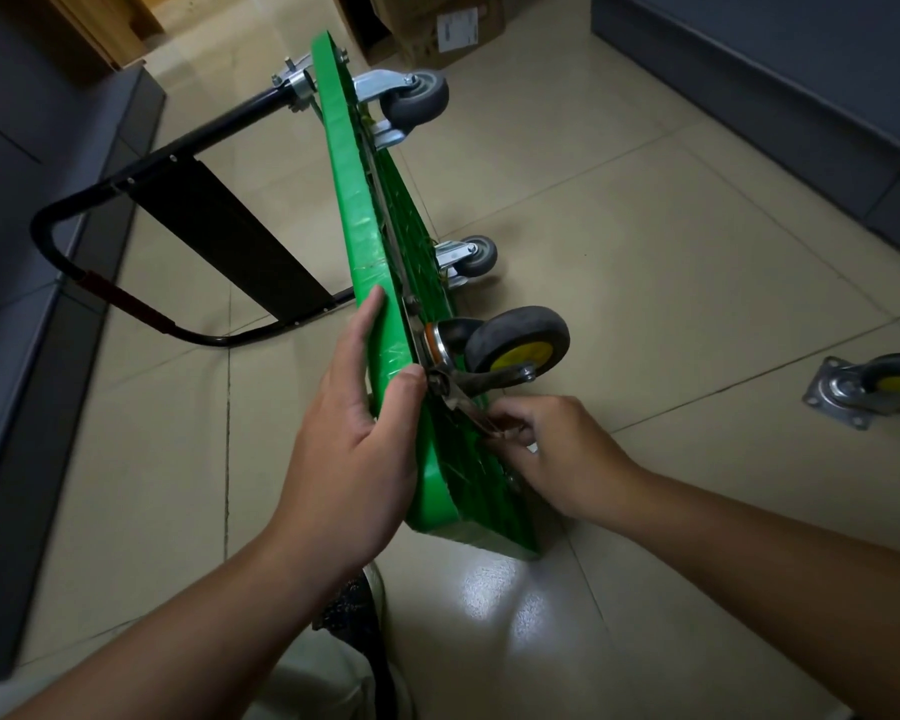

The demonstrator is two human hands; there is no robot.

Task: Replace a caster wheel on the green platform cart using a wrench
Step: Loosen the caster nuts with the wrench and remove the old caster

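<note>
The green platform cart (357, 220) stands on its long edge on the tiled floor, underside facing right. My left hand (357, 433) clasps its upper edge, fingers along the top face and thumb over the rim. A black caster with a yellow hub (518, 337) sticks out from the underside near me. A metal wrench (463, 402) sits at the base of that caster's mounting plate. My right hand (557, 452) pinches the wrench's handle end. A loose caster with a yellow hub and square plate (874, 387) lies on the floor at the right.
Two grey casters (419, 96) (476, 254) stick out farther along the cart. Its black folding handle (141, 241) lies on the floor to the left. Cardboard boxes (437, 23) stand at the back. Dark cabinets (801, 70) line both sides. My shoe (357, 605) is below the cart.
</note>
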